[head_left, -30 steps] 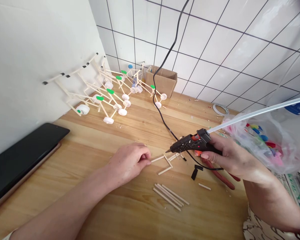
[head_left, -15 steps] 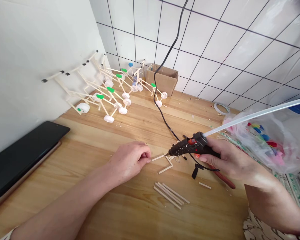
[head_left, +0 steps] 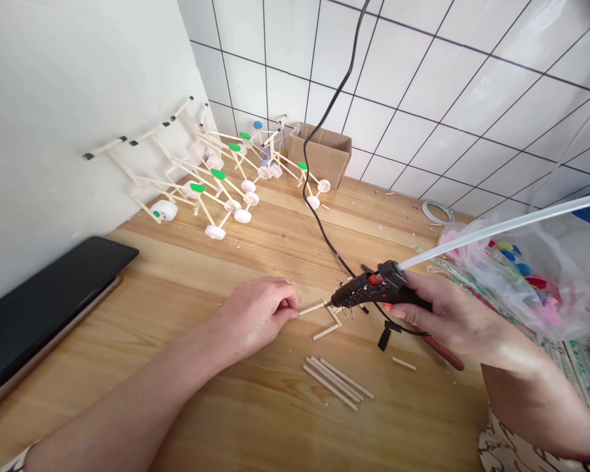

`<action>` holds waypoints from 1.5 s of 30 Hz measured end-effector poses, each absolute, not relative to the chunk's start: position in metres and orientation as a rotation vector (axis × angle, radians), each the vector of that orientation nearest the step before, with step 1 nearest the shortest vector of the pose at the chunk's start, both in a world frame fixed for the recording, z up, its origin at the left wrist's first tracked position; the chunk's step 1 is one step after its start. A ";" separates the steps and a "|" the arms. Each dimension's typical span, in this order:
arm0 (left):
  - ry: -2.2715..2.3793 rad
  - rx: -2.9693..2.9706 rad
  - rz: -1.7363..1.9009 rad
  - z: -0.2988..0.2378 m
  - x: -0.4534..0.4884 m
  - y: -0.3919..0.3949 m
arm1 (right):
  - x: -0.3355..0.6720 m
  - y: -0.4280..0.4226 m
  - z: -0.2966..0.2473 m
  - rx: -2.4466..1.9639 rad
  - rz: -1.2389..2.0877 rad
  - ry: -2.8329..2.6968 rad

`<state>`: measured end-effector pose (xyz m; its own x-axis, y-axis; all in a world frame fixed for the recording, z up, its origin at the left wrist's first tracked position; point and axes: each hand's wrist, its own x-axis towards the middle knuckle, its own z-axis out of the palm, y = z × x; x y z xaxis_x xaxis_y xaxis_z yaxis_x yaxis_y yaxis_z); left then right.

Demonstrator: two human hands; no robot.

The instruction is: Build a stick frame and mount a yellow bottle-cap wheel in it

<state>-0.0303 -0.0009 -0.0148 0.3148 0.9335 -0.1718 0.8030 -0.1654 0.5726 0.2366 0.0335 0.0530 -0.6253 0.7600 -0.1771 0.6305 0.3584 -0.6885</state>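
My right hand [head_left: 445,311] grips a black hot glue gun [head_left: 368,288], a long translucent glue stick [head_left: 501,229] jutting from its back. The gun's nozzle is at the far end of a short wooden stick [head_left: 312,308]. My left hand [head_left: 260,311] pinches the near end of that stick between thumb and fingers. Just below the nozzle, a small joined wooden frame [head_left: 327,332] lies on the table, partly hidden behind the gun. Several loose wooden sticks [head_left: 332,383] lie side by side nearer to me, and a shorter piece [head_left: 404,364] is right of them.
Several wooden tricycle-like models [head_left: 211,177] with white wheels stand at the back left beside a cardboard box [head_left: 322,154]. A phone [head_left: 54,308] lies left. A black cable [head_left: 319,223] crosses the table. Right are a tape roll [head_left: 437,212], red-handled pliers [head_left: 445,354] and a plastic bag [head_left: 535,275].
Almost nothing differs. Both hands, the stick and the glue gun hold their places; the whole view has shifted very slightly.
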 end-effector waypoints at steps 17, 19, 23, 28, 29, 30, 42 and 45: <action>1.538 2.011 0.259 -0.011 -0.029 0.000 | 0.240 0.035 0.046 -1.272 1.007 -2.507; 1.537 2.009 0.256 -0.011 -0.029 0.000 | 0.239 0.035 0.046 -1.285 1.008 -2.503; 1.537 2.005 0.250 -0.010 -0.029 0.000 | 0.239 0.034 0.046 -1.307 1.018 -2.503; 1.537 2.004 0.254 -0.009 -0.028 0.000 | 0.239 0.034 0.045 -1.310 1.028 -2.514; 1.536 2.005 0.256 -0.009 -0.029 0.000 | 0.239 0.035 0.044 -1.308 1.030 -2.516; 1.535 2.005 0.259 -0.009 -0.029 0.000 | 0.239 0.035 0.044 -1.308 1.031 -2.516; 1.528 2.013 0.275 -0.011 -0.030 -0.001 | 0.239 0.035 0.047 -1.332 1.014 -2.560; 1.529 2.013 0.282 -0.012 -0.029 -0.001 | 0.238 0.034 0.047 -1.337 1.012 -2.563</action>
